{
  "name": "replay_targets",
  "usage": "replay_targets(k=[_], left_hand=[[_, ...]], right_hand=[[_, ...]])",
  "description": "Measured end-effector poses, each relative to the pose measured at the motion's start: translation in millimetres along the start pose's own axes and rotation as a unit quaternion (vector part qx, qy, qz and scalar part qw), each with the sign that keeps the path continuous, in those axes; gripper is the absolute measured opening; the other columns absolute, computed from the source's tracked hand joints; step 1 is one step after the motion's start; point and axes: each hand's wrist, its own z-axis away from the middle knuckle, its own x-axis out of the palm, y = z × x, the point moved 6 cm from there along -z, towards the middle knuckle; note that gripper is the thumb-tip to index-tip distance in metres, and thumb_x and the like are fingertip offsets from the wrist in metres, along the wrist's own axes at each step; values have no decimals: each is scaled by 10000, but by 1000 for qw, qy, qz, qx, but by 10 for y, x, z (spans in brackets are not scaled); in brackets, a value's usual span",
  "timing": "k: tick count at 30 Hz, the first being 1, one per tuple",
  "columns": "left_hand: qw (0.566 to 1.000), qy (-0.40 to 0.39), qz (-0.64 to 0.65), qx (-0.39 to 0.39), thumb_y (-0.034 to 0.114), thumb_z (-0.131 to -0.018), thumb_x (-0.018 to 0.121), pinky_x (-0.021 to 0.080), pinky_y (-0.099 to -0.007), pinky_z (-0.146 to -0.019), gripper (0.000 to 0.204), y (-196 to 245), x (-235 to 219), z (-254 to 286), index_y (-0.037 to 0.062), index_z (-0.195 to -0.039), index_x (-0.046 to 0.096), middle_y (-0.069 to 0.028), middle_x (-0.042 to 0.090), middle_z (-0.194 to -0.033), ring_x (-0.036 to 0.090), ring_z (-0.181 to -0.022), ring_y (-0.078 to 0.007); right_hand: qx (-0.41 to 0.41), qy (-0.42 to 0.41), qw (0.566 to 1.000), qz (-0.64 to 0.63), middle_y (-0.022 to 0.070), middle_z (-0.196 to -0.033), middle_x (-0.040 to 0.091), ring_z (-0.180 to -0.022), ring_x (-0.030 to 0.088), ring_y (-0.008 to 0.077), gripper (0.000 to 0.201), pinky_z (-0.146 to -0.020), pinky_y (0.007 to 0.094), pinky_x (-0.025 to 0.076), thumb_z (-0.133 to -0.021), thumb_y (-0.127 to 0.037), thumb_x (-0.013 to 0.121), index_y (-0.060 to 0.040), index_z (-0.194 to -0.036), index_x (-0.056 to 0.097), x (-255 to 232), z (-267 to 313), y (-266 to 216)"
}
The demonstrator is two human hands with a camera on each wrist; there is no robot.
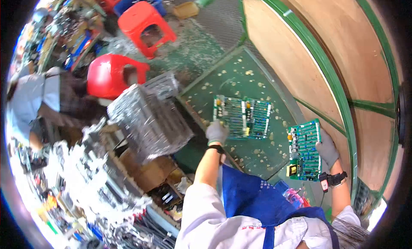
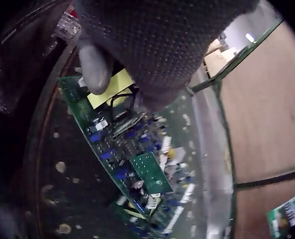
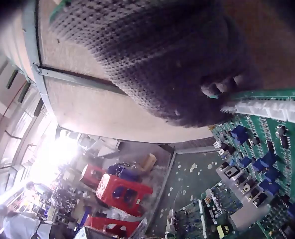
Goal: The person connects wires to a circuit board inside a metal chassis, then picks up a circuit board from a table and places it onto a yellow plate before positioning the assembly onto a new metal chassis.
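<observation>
Two green circuit boards lie side by side on the green metal tabletop (image 1: 240, 77), in the middle of the head view. My gloved left hand (image 1: 216, 132) grips the near left corner of the left circuit board (image 1: 234, 116). In the left wrist view its thumb (image 2: 95, 74) lies by a yellow part (image 2: 110, 89) at the board's end. The right-hand board (image 1: 260, 118) lies close against it. My gloved right hand (image 1: 328, 150) holds another circuit board (image 1: 305, 148) by its right edge, raised above the table, component side up. White connectors (image 3: 272, 109) line the gripped edge.
Wooden panels in green frames (image 1: 296, 42) stand along the right. Left of the table are a wrapped silver bundle (image 1: 150, 116) and a cardboard box (image 1: 146, 171). Red stools (image 1: 143, 27) stand beyond, and another person (image 1: 34, 98) is at far left.
</observation>
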Motion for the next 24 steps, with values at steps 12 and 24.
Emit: replay_targets(k=[12, 24], left_hand=[[864, 453, 201, -82, 105, -806, 685, 513, -337, -703, 273, -366, -2527, 4321, -8, -1050, 642, -150, 655, -860, 639, -732, -225], [594, 575, 217, -519, 219, -795, 682, 448, -369, -575, 287, -2585, -1322, 6248, -58, -858, 640, -118, 620, -689, 530, -593, -202]], right_hand=[[-16, -76, 982, -171, 97, -1086, 646, -996, 617, 201, 536, -871, 330, 497, -742, 144, 403, -5, -1234, 555, 167, -397, 205], [-109, -64, 986, -107, 113, -1031, 684, -931, 651, 207, 461, -842, 332, 507, -730, 113, 446, 6, -1145, 618, 232, -697, 513]])
